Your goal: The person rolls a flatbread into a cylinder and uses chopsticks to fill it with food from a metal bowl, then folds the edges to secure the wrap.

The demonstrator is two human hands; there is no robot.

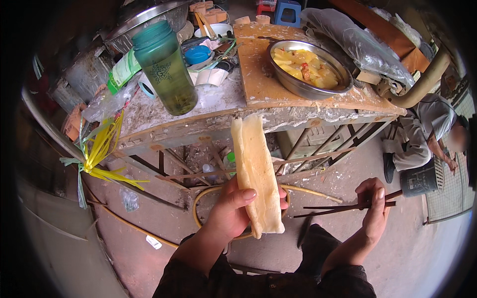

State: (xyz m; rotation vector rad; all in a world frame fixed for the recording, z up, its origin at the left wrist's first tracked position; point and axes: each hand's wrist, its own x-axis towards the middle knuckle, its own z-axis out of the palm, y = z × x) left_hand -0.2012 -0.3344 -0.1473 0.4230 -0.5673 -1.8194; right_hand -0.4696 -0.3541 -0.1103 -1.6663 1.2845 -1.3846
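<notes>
My left hand (233, 206) grips a long folded flatbread (259, 178), thumb across its near side and fingers behind it. The bread is pale yellow and stands up lengthwise in front of the table edge. In my right hand (374, 208) a pair of dark chopsticks (328, 210) points left towards the bread, tips apart from it and holding nothing. Beyond the bread, a steel bowl (313, 91) of yellow sliced food (298, 65), perhaps potato, with reddish bits sits on a wooden board (257, 82). What lies inside the bread's fold is hidden.
A green tinted bottle (166, 74) of liquid stands on the cluttered worktable (220, 91). Yellow plastic straps (97, 160) hang from a metal rail at left. A hose (197, 201) curls on the floor. At right a person (421, 130) sits near a dark bucket (419, 180).
</notes>
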